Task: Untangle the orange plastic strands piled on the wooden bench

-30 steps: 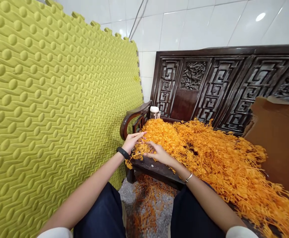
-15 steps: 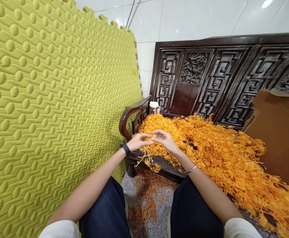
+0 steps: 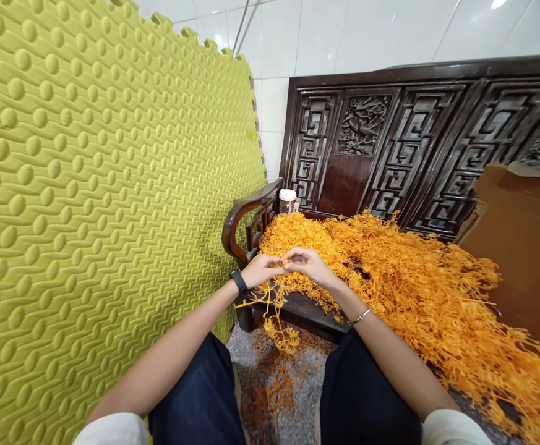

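Note:
My left hand (image 3: pixel 261 270) and my right hand (image 3: pixel 307 264) meet fingertip to fingertip above the front edge of the dark wooden bench. Both are closed in a pinch on an orange plastic piece (image 3: pixel 286 264), mostly covered by the fingers. A branching orange sprig (image 3: pixel 274 309) hangs below my left hand, its curled end over the floor. Behind and to the right of my hands, a large heap of orange plastic pieces (image 3: pixel 390 272) covers the bench seat.
A white-lidded cup (image 3: pixel 287 199) stands by the bench armrest (image 3: pixel 232 225). Brown cardboard (image 3: pixel 524 247) leans on the carved backrest (image 3: pixel 357 130) at right. A yellow-green foam mat (image 3: pixel 112 185) rises at left. Orange scraps (image 3: pixel 279 383) lie on the floor between my knees.
The fingers of both hands have closed more tightly together. The hanging orange sprig has swung lower and spread further left below my left hand.

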The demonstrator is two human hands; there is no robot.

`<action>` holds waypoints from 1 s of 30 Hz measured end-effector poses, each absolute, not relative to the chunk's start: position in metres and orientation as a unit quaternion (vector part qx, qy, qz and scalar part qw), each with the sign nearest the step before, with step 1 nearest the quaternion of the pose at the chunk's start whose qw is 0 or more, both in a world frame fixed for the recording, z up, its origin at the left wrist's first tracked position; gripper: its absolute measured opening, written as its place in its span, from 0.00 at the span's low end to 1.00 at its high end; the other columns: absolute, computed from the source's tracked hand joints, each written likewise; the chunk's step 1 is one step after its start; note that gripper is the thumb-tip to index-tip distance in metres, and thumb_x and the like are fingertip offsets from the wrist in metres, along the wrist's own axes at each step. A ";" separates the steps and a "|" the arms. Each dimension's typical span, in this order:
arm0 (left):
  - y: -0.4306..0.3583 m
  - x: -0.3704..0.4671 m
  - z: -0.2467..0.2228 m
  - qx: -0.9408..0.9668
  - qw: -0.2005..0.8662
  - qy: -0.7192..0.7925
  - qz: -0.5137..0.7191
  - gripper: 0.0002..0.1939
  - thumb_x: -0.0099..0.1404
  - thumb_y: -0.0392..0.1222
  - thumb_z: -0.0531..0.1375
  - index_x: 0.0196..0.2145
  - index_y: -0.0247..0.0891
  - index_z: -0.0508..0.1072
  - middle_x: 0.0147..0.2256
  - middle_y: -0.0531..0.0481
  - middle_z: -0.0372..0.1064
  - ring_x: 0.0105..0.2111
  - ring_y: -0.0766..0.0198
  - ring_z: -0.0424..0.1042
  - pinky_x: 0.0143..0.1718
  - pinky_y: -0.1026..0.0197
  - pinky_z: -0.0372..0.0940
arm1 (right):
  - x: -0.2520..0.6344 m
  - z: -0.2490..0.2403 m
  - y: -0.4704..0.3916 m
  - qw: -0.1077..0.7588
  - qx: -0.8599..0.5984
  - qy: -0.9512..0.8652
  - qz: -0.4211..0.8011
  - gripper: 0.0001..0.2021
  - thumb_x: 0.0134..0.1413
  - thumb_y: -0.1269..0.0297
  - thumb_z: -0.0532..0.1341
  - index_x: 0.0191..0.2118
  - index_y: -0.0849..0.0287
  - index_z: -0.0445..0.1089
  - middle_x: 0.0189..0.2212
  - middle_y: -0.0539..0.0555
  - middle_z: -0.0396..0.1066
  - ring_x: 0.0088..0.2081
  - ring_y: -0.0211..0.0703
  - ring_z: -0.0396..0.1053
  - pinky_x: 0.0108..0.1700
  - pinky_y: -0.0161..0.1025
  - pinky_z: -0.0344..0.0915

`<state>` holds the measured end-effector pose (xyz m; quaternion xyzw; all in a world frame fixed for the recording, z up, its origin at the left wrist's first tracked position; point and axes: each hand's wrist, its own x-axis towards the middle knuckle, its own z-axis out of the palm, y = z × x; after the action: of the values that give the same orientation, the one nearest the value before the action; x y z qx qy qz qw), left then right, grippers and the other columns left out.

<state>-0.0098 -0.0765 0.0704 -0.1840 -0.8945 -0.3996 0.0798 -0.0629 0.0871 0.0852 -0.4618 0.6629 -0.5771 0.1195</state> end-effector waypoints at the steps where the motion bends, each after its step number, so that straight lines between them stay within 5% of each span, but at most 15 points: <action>1: -0.078 -0.009 0.071 -0.183 0.067 -0.894 -0.404 0.22 0.56 0.54 0.52 0.31 0.28 0.69 0.18 0.52 0.54 0.19 0.73 0.51 0.21 0.68 0.45 | -0.063 0.085 0.087 0.131 -0.466 0.662 -0.572 0.12 0.41 0.69 0.62 0.34 0.69 0.66 0.33 0.57 0.65 0.34 0.36 0.65 0.38 0.35 0.62; 7: -0.077 -0.010 0.073 -0.220 0.082 -0.849 -0.473 0.20 0.53 0.51 0.55 0.22 0.26 0.63 0.20 0.52 0.52 0.22 0.73 0.51 0.24 0.68 0.47 | -0.067 0.082 0.086 0.140 -0.448 0.638 -0.610 0.10 0.43 0.68 0.61 0.30 0.70 0.62 0.30 0.58 0.65 0.31 0.36 0.65 0.36 0.37 0.62; 13: -0.072 -0.006 0.078 -0.285 0.014 -0.733 -0.618 0.13 0.56 0.40 0.54 0.21 0.26 0.66 0.24 0.48 0.62 0.31 0.68 0.63 0.40 0.65 0.55 | -0.067 0.081 0.086 0.233 -0.453 0.536 -0.673 0.07 0.49 0.69 0.57 0.29 0.68 0.59 0.27 0.55 0.61 0.29 0.35 0.61 0.34 0.35 0.56; 24: -0.076 -0.003 0.083 -0.274 -0.047 -0.679 -0.679 0.13 0.52 0.39 0.58 0.17 0.26 0.63 0.21 0.48 0.60 0.30 0.63 0.66 0.37 0.63 0.56 | -0.063 0.078 0.088 0.347 -0.463 0.392 -0.715 0.04 0.52 0.74 0.51 0.30 0.69 0.60 0.28 0.56 0.53 0.30 0.35 0.54 0.34 0.37 0.53; 30: -0.078 0.000 0.083 -0.289 -0.062 -0.657 -0.693 0.12 0.52 0.37 0.58 0.16 0.26 0.64 0.18 0.50 0.57 0.22 0.72 0.60 0.31 0.66 0.58 | -0.061 0.075 0.086 0.354 -0.466 0.382 -0.715 0.04 0.51 0.74 0.52 0.30 0.69 0.62 0.28 0.56 0.54 0.31 0.35 0.55 0.34 0.35 0.54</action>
<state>0.0000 -0.0776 0.0827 -0.2895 -0.6574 -0.6929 -0.0625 -0.0607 0.0861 0.0751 -0.4660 0.3820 -0.7151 0.3543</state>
